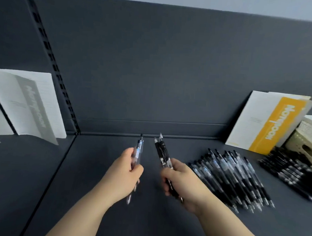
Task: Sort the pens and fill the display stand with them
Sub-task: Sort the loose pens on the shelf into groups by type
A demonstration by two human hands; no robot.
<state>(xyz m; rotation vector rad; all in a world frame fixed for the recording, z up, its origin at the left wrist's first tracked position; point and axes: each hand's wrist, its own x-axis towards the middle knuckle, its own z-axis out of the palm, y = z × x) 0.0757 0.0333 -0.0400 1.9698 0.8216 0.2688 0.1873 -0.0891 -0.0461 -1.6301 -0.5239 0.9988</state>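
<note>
My left hand (pixel 125 174) grips a few clear-barrelled pens (pixel 138 151) with pale blue labels, their clicker ends pointing away from me. Close beside it, my right hand (pixel 181 181) grips a small bundle of black pens (pixel 162 153), also pointing away. Both hands hover over the middle of the dark shelf (pixel 97 169). To the right of my right hand lies a row of several clear and black pens (pixel 234 175) on the shelf. A second, blurred heap of black pens (pixel 290 173) lies further right. No display stand is recognisable.
A white and yellow notebook (pixel 268 123) leans against the back panel at the right, beside a cream box (pixel 307 141). White and grey notebooks (pixel 30 103) stand on the neighbouring shelf at the left, past a slotted upright (pixel 54 66).
</note>
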